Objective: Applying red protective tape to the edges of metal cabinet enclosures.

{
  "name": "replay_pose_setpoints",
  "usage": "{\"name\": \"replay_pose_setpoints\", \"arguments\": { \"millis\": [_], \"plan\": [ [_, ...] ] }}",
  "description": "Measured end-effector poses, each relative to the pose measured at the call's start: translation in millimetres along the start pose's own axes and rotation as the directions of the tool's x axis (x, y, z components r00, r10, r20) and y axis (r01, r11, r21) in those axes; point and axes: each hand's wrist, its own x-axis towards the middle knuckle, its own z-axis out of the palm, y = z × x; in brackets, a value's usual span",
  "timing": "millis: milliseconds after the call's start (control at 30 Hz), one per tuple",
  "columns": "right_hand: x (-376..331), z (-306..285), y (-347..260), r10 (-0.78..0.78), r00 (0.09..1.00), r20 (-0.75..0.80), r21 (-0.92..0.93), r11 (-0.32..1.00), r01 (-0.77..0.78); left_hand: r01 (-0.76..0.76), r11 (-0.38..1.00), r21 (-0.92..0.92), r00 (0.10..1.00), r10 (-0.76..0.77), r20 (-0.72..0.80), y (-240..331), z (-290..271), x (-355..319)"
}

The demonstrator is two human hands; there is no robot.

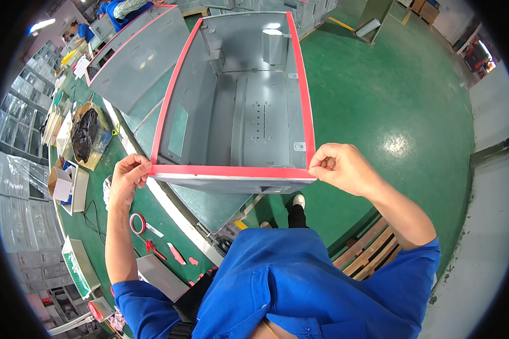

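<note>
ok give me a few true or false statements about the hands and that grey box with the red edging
1. Both hands are at the near edge of the grey metal cabinet. True: the left hand is at the near left corner, the right hand at the near right corner.
2. The red strip runs only along the near edge. False: it also lines the left and right edges.
3. The cabinet is full of parts. False: its inside shows bare grey panels and a bracket.
4. A roll of red tape lies on the green worktable, below the left hand. True.
5. The right hand holds scissors. False: its fingers pinch the red strip at the corner.
</note>
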Motion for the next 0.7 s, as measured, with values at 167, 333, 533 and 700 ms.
{"name": "replay_pose_setpoints", "arguments": {
  "millis": [167, 333, 533, 700],
  "plan": [
    [-12, 4, -1, 0.071, 0.993, -0.092, 0.232, 0.972, -0.048, 0.005, 1.0, 0.006, 1.0, -0.005, -0.004, 1, 1, -1],
    [-18, 23, 22, 0.106, 0.975, -0.196, 0.531, 0.848, 0.015, 0.012, 1.0, 0.011, 1.0, -0.012, 0.011, 4, 1, 4],
    [-15, 43, 23, 0.107, 0.958, -0.267, 0.57, 0.819, 0.067, 0.003, 0.998, 0.058, 1.0, -0.005, 0.022, 5, -4, -3],
    [-19, 47, 19, 0.173, 0.941, -0.291, 0.599, 0.8, 0.038, 0.041, 0.999, 0.02, 0.993, -0.043, 0.11, 5, -12, 4]
  ]
}}
